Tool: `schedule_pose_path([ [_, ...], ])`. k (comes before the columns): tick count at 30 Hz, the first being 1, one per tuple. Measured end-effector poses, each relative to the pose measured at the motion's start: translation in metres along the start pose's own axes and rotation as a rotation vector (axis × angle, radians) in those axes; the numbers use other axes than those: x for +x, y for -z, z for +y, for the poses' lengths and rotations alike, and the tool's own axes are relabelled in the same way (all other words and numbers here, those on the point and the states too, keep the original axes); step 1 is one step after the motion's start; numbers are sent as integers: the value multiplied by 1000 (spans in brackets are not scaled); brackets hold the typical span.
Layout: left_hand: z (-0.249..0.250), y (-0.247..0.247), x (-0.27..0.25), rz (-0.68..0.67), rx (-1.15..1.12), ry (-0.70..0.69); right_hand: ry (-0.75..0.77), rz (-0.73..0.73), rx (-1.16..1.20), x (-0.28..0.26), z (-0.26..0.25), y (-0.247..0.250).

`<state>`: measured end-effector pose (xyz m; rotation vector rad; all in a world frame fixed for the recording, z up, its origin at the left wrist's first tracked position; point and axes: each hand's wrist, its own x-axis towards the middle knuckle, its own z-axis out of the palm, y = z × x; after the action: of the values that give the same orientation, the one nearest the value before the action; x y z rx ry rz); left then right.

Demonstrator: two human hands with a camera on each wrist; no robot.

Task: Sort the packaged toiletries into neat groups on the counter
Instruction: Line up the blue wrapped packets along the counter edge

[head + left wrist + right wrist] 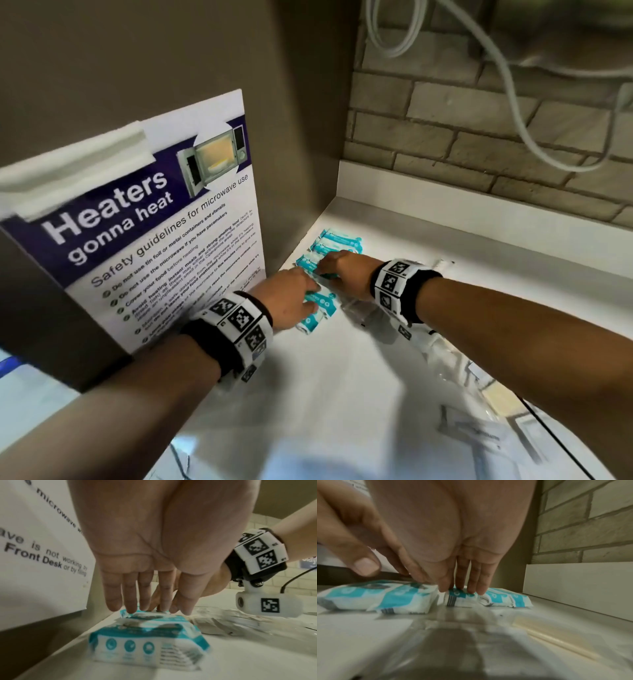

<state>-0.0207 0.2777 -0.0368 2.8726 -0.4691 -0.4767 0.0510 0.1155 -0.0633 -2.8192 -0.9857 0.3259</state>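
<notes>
Several teal-and-white wipe packets (337, 241) lie in a row on the white counter (342, 394) beside the cabinet wall. My left hand (291, 301) reaches over the nearer packets (147, 642), its straight fingers (130, 600) touching the top of a packet further along the row. My right hand (342, 274) comes in from the right, and its straight fingertips (471, 585) press down on a middle packet (462, 599). Neither hand curls round anything. Clear plastic sachets (363, 308) lie under my right wrist.
A laminated microwave safety poster (164, 222) hangs on the brown cabinet side at left. A brick wall (479, 137) with white cables (513, 102) stands behind the counter's white upstand (573, 585). More clear sachets (479, 428) lie toward the counter's near right edge.
</notes>
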Motion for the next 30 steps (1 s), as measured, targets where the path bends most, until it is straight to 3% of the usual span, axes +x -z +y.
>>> schedule_pose_path([
  [9, 9, -12, 2, -93, 248, 23, -56, -25, -58, 0, -2, 6],
  [30, 10, -15, 18, -107, 282, 32, -158, -54, -49, 0, -5, 14],
])
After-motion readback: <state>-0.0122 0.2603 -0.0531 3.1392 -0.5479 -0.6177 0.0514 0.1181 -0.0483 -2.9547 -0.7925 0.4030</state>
